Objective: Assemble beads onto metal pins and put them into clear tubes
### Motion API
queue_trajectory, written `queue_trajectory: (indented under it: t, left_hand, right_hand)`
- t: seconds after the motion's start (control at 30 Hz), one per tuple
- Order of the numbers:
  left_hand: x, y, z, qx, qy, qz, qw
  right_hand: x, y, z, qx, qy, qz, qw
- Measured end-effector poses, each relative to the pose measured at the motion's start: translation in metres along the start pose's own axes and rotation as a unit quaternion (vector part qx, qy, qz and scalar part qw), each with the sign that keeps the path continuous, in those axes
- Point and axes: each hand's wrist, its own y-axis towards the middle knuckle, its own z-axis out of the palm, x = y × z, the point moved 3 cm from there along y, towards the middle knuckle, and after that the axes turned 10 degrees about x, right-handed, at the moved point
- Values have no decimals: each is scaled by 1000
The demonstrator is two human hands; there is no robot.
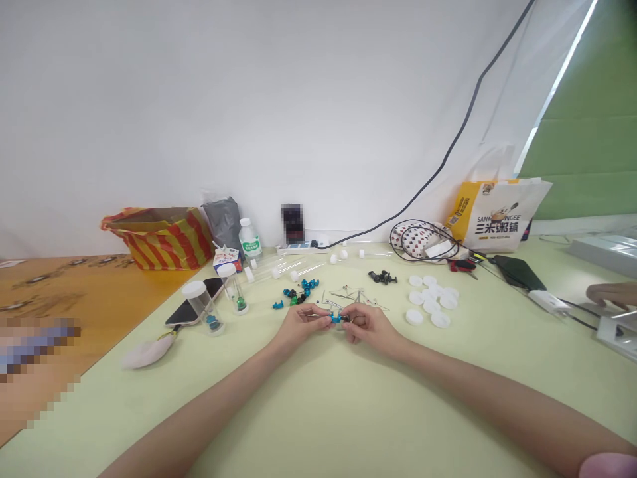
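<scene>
Small blue piece (334, 318) pinched at the middle of the pale green surface (318, 405)

Two white-capped clear tubes stand to the left: the nearer tube (206, 309) contains dark teal pieces, the farther tube (235, 290) a green one. What the striped bag (164, 239) holds cannot be seen. The paper bag (497, 216) reads "三米粥铺", above it a partly obscured "SANM…NGEE"; the bottle's (249, 240) green label is too small to read. Both forearms angle inward from the lower corners, fingertips nearly meeting. The left hand's (301, 324) grip is closed on the blue piece; the right hand's (372, 326) grip pinches a dark piece (345, 319) just beside it.
</scene>
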Motion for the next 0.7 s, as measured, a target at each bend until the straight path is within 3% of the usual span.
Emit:
queue_trajectory:
  t: [0.7]
  left_hand:
    - [4, 1, -2, 9, 20, -13, 1000]
  right_hand:
    - [-2, 1, -2, 6, 24, 12, 1000]
